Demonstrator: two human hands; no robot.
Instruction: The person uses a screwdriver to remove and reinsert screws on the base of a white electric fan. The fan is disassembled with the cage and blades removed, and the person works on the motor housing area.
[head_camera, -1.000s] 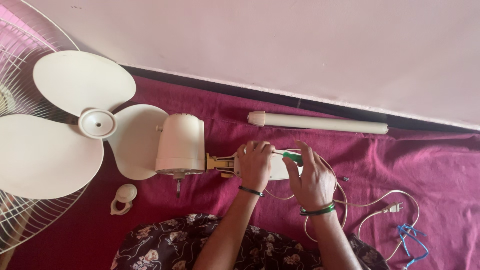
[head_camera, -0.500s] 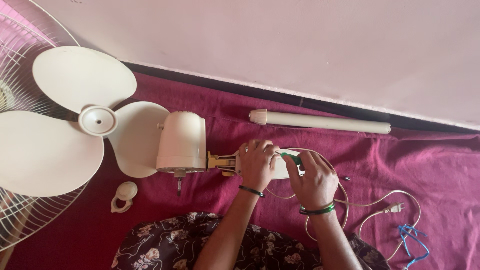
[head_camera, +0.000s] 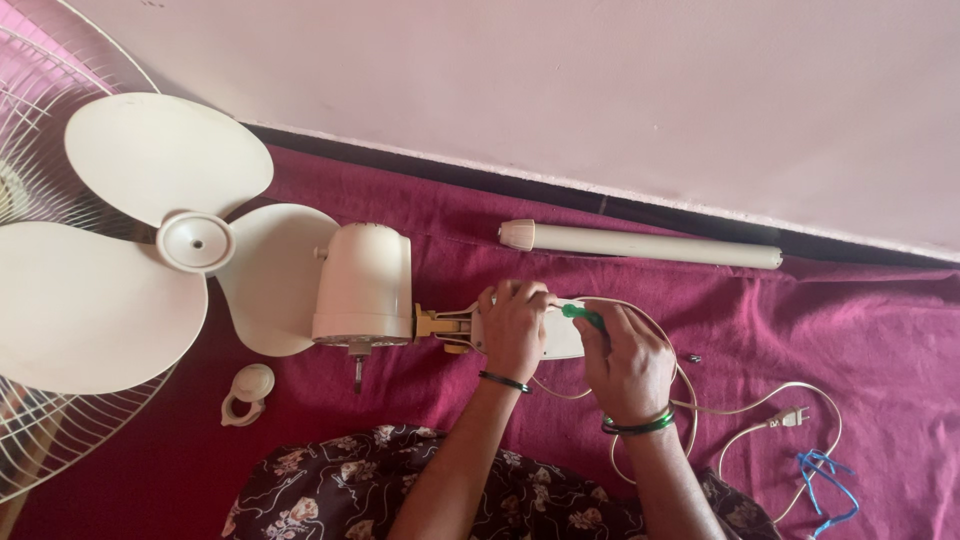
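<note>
The left hand (head_camera: 515, 325) is closed over the cream neck housing (head_camera: 562, 338) of a dismantled fan, pinning it to the maroon cloth (head_camera: 880, 330). The right hand (head_camera: 628, 362) grips a green-handled screwdriver (head_camera: 583, 316), whose handle pokes out between thumb and fingers and points toward the left hand; the tip is hidden, so where it bears cannot be told.

That closeness looks like the main risk. If the tip slips out of whatever it is seated in, it would likely run straight into the left fingers, since the two hands almost touch. The housing lies on soft cloth, so hard pressure could make it roll or sink and throw the tool off.

Just left of the left hand, the tan bracket (head_camera: 440, 325) joins the housing to the motor casing (head_camera: 364, 285); beyond that sit the three fan blades (head_camera: 110, 300), and their weight could twist the whole assembly if the grip loosens.

To the right of the right hand, the white power cord (head_camera: 745, 430) loops around the wrist area toward its plug (head_camera: 790, 417), and could snag the arm. A small dark screw-like piece (head_camera: 692, 357) lies loose on the cloth close by, easy to lose in a fold.
</note>
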